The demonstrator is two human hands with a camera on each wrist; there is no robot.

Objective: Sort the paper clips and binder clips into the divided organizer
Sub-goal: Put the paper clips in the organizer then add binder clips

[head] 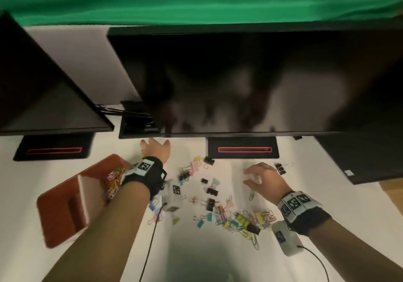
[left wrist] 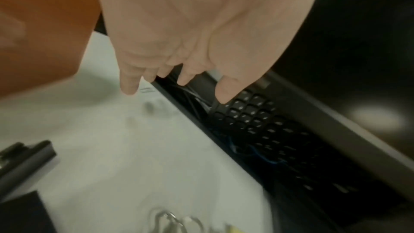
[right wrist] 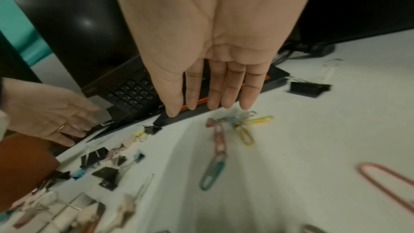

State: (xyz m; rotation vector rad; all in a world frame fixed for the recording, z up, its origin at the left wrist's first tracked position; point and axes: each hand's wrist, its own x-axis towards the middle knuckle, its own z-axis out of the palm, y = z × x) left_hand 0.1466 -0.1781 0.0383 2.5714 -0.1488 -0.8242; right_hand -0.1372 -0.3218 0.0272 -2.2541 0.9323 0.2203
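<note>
The red-brown divided organizer (head: 63, 203) stands at the left, with a heap of coloured paper clips (head: 113, 183) in its far compartment. Binder clips and paper clips (head: 220, 207) lie scattered on the white table between my arms. My left hand (head: 155, 144) reaches past the organizer toward the monitor's lower edge, fingers loose and empty (left wrist: 174, 86). My right hand (head: 250, 178) hovers flat over the table, fingers straight and holding nothing (right wrist: 208, 107). Just beyond its fingertips lies a linked string of paper clips (right wrist: 218, 148). A black binder clip (right wrist: 309, 88) sits further right.
Two dark monitors (head: 239, 81) hang low over the back of the table, with their black stands (head: 243, 148) beneath. A black keyboard (left wrist: 257, 118) lies under the middle monitor. A large pink paper clip (right wrist: 385, 183) lies near my right wrist. Cables trail from both wrist cameras.
</note>
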